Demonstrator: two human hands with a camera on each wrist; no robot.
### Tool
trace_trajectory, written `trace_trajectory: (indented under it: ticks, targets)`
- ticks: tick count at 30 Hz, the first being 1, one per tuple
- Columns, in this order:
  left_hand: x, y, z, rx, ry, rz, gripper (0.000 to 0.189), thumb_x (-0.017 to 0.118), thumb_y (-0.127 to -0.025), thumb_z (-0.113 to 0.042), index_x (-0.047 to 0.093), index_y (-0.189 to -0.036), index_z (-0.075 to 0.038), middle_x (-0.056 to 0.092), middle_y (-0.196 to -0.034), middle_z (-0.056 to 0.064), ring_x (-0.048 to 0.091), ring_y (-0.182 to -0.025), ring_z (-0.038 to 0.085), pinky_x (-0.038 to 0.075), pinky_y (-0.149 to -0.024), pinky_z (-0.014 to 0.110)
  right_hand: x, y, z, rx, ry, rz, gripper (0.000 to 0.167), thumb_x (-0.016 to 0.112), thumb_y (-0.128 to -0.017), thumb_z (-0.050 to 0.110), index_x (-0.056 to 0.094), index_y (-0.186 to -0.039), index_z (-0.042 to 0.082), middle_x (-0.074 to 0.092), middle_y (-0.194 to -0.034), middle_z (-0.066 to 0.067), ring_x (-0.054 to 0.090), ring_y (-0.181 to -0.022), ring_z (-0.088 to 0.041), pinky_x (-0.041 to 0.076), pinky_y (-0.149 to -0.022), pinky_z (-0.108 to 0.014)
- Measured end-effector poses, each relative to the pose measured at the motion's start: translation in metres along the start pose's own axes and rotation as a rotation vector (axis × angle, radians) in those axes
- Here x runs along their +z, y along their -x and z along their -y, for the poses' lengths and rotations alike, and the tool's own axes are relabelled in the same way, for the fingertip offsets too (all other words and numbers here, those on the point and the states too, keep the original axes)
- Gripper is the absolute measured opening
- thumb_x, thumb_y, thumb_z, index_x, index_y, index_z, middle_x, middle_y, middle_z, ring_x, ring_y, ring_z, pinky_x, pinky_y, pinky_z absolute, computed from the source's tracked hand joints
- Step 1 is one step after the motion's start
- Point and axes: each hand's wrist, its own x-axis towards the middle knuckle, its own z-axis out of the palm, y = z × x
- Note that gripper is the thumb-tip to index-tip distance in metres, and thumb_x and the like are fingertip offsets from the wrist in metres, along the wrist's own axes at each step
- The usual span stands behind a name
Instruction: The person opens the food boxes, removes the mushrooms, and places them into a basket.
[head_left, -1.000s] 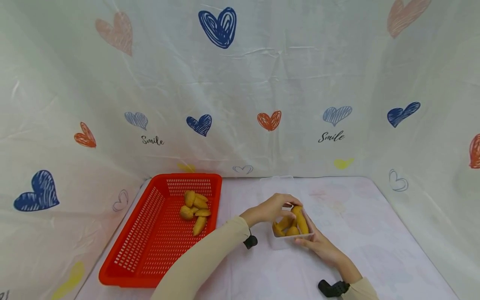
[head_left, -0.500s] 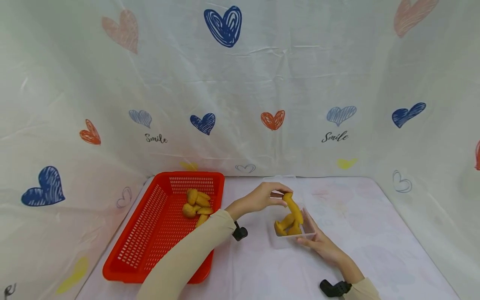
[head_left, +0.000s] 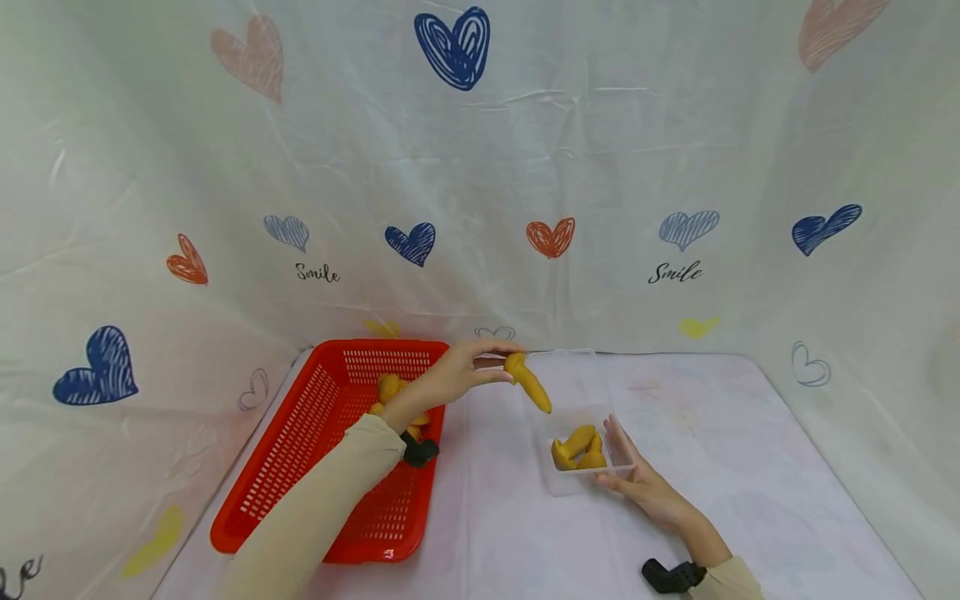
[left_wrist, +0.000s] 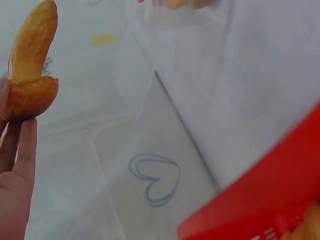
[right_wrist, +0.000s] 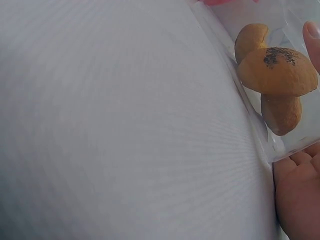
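My left hand (head_left: 459, 368) pinches a yellow-brown mushroom (head_left: 531, 387) by its cap, the stem pointing down and right, between the basket and the clear plastic box (head_left: 567, 483). In the left wrist view the fingertips meet the cap of this mushroom (left_wrist: 32, 92). At the right side of the box, my right hand (head_left: 651, 490) holds it, thumb at the near rim and fingers along the side wall. Inside the box's left part lie a few mushrooms (head_left: 579, 442). The right wrist view shows one mushroom (right_wrist: 277, 72) with a dark patch on its cap through the clear wall.
A red perforated basket (head_left: 262, 483) stands at the left with several more mushrooms (head_left: 387, 387), partly hidden by my left wrist. Behind the box the clear lid (head_left: 566, 375) lies folded back. A white heart-printed sheet (head_left: 615, 167) hangs behind the table (head_left: 750, 467).
My left hand has lifted a mushroom out of the box and carried it left and up toward the basket. The right hand stays at the box.
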Motion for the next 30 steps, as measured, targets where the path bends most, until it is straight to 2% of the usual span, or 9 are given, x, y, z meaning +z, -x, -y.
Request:
trace_trajectory:
  ticks: [3,8,15,21,27,30]
  targets:
    - [-0.018,0.015,0.002,-0.039,0.016,-0.037,0.045,0.070,-0.090,-0.004,0.061,-0.135,-0.003,0.063,-0.128,0.010,0.059,-0.121,0.028,0.050,-0.098,0.030,0.000,0.000,-0.001,0.003,0.002,-0.009,0.100,0.066,-0.096,0.010,-0.010,-0.160,0.024,-0.009,-0.166,-0.015,-0.010,-0.149,-0.039,-0.002,-0.112,-0.065]
    - [-0.044,0.041,0.010,-0.101,-0.015,-0.093,0.045,0.071,-0.092,-0.010,0.061,-0.136,-0.008,0.062,-0.132,0.007,0.059,-0.121,0.026,0.052,-0.094,0.030,0.001,0.000,-0.002,0.005,0.006,-0.011,0.100,0.066,-0.096,0.010,-0.009,-0.160,0.023,-0.008,-0.165,-0.016,-0.010,-0.149,-0.039,-0.004,-0.113,-0.066]
    - [-0.074,0.076,0.020,-0.184,-0.056,-0.146,0.045,0.072,-0.092,-0.013,0.062,-0.135,-0.008,0.060,-0.134,0.009,0.058,-0.122,0.028,0.053,-0.093,0.030,0.001,0.000,-0.002,0.001,0.009,-0.005,0.099,0.065,-0.097,0.009,-0.009,-0.160,0.023,-0.008,-0.165,-0.017,-0.011,-0.149,-0.040,-0.004,-0.111,-0.069]
    - [-0.090,0.104,0.029,-0.235,-0.136,-0.140,0.044,0.072,-0.092,-0.015,0.062,-0.134,-0.008,0.063,-0.130,0.010,0.058,-0.122,0.031,0.050,-0.099,0.041,0.001,0.000,-0.002,0.005,0.001,-0.006,0.099,0.066,-0.097,0.010,-0.009,-0.160,0.023,-0.008,-0.165,-0.016,-0.011,-0.149,-0.039,-0.003,-0.111,-0.069]
    - [-0.106,0.126,0.044,-0.250,-0.124,-0.107,0.043,0.072,-0.091,-0.007,0.062,-0.132,0.002,0.062,-0.131,0.019,0.059,-0.120,0.036,0.052,-0.096,0.037,0.002,0.001,-0.002,-0.002,0.014,-0.009,0.098,0.066,-0.097,0.010,-0.008,-0.161,0.022,-0.007,-0.165,-0.018,-0.011,-0.148,-0.041,-0.005,-0.111,-0.070]
    - [-0.111,0.134,0.050,-0.278,-0.159,-0.078,0.043,0.071,-0.092,-0.008,0.061,-0.132,0.005,0.060,-0.131,0.022,0.060,-0.118,0.038,0.054,-0.093,0.037,0.002,0.000,-0.002,0.001,0.012,-0.010,0.098,0.066,-0.097,0.009,-0.007,-0.161,0.023,-0.007,-0.165,-0.018,-0.011,-0.148,-0.041,-0.005,-0.111,-0.070]
